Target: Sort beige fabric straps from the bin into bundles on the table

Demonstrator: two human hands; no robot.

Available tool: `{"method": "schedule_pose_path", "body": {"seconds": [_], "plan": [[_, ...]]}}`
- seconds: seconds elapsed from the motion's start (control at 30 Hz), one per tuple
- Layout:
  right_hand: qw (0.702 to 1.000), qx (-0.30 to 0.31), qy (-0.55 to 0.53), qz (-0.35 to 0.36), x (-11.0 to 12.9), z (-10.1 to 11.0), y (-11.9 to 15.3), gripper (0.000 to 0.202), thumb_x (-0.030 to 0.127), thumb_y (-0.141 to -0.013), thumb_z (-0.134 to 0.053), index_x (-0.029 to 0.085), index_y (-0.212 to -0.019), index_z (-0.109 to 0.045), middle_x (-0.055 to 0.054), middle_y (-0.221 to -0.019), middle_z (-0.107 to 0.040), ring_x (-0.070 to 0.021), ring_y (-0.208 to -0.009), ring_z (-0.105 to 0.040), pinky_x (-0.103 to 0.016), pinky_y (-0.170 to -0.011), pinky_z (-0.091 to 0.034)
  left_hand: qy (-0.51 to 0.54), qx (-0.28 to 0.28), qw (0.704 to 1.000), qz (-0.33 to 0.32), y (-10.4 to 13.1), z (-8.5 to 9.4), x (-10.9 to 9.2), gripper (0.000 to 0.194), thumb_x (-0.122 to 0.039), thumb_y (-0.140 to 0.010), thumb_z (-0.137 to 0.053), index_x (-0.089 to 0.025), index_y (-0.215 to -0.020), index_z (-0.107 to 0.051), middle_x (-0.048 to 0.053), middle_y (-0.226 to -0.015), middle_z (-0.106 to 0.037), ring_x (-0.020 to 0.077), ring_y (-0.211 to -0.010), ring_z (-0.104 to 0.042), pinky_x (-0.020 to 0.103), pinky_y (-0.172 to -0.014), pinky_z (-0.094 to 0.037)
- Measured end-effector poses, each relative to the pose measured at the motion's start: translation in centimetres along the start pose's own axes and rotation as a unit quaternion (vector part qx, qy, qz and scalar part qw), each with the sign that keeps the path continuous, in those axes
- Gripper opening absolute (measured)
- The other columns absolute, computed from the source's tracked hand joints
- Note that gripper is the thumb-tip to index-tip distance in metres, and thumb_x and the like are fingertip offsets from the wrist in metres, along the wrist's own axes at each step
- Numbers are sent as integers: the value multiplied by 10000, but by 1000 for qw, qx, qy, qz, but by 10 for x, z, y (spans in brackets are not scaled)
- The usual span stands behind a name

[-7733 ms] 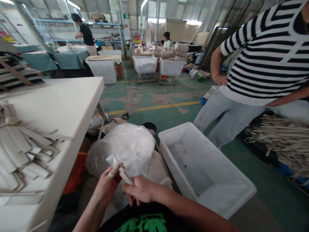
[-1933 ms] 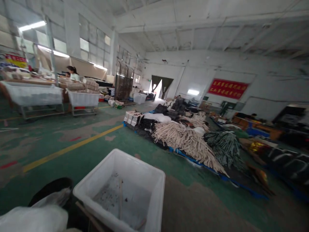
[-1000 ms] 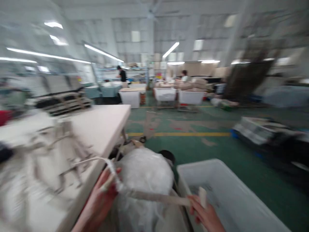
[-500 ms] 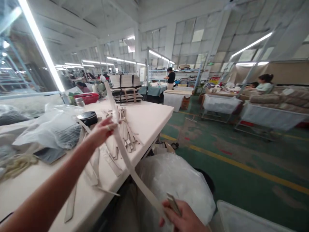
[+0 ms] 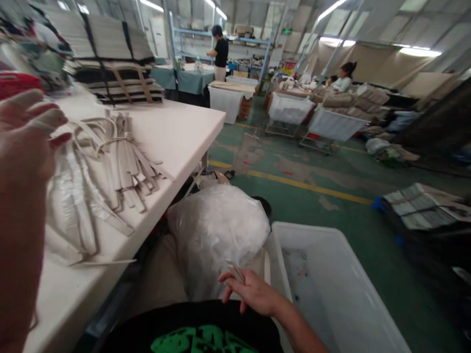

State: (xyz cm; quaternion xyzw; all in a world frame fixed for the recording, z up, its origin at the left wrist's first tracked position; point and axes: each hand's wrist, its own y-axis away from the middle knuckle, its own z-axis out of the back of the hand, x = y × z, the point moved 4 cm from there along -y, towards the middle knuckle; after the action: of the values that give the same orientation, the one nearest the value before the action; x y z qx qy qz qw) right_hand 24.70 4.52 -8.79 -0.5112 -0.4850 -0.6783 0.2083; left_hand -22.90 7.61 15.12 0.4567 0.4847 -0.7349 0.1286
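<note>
Left hand shifted; grip unclear; right hand pinches slim object; strips flat, pale.

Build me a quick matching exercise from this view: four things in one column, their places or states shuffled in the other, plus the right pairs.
Things
1. left hand
2. right hand
3. bundle of strips
4. white bin

Places and states
A. open-topped, to the right of the plastic bag
B. tied together, lying on the table
C. raised at the left edge of the picture
D. with a slim object between its fingers

Right pairs: 1-C, 2-D, 3-B, 4-A
</note>
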Motion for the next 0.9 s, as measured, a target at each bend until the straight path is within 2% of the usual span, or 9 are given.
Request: {"method": "schedule_pose_path", "body": {"seconds": [0.1,0.13,0.2,0.3,0.4,0.5,0.6,0.77,0.9], "plan": [[992,-107,-53,-39,-31,20,34,539,658,-916,-483,189,-1143,-621,-45,-801,-719,-107,-531,-538,-197,-460,-465,64,157,983,73,84,-90,5,475,-463,-867,-662,-143,-1215,-622,96,-1148,-696,183,-947,-657,329,-818,-536],[985,-146,-79,-49,-40,25,46,558,679,-904,-479,187,-1129,-617,-36,-775,-714,-84,-466,-471,-203,-455,-463,42,291,951,101,127,-123,8,456,-527,-920,-536,-164,-1175,-642,86,-1097,-712,179,-920,-645,307,-794,-523],[965,-213,-143,-48,-56,32,70,602,724,-867,-498,179,-1096,-612,-17,-727,-698,-50,-399,-329,-214,-451,-467,15,490,861,136,220,-170,19,373,-534,-810,-668,-180,-898,-744,55,-853,-750,204,-778,-658,296,-706,-517],[931,-287,-223,-28,-74,35,96,639,757,-817,-549,166,-1049,-629,-6,-678,-673,-39,-398,-236,-218,-460,-475,-74,686,704,170,349,-193,53,338,-482,-684,-737,-194,-523,-662,-3,-484,-593,175,-504,-550,275,-526,-415],[905,-334,-261,-41,-89,31,108,638,750,-790,-596,158,-1025,-636,-10,-666,-671,-36,-401,-228,-211,-455,-464,-148,727,647,175,422,-188,87,363,-407,-647,-730,-205,-412,-541,-26,-382,-396,154,-442,-430,292,-513,-330],[900,-340,-268,-47,-97,24,104,645,752,-785,-594,149,-1009,-632,-16,-662,-677,-34,-396,-247,-212,-459,-471,-181,729,637,173,445,-182,103,336,-386,-685,-658,-215,-435,-514,-14,-434,-403,174,-497,-437,305,-558,-329],[913,-314,-259,-35,-99,19,89,634,747,-802,-568,148,-1004,-624,-19,-675,-686,-35,-388,-252,-215,-444,-469,-174,723,646,175,438,-179,98,323,-411,-730,-580,-209,-482,-534,-4,-485,-446,195,-560,-474,304,-595,-350],[947,-248,-197,-45,-90,16,51,576,693,-842,-539,144,-989,-640,-24,-665,-688,-56,-401,-335,-204,-417,-451,-93,702,674,210,402,-156,58,437,-534,-869,-441,-187,-835,-704,10,-722,-639,209,-718,-572,274,-668,-429],[971,-192,-140,-32,-64,16,13,484,570,-903,-510,134,-1011,-688,23,-549,-607,-87,-429,-475,-191,-425,-440,-38,662,707,246,375,-133,27,447,-539,-891,-453,-182,-778,-697,18,-702,-640,204,-698,-569,261,-642,-438]]}}
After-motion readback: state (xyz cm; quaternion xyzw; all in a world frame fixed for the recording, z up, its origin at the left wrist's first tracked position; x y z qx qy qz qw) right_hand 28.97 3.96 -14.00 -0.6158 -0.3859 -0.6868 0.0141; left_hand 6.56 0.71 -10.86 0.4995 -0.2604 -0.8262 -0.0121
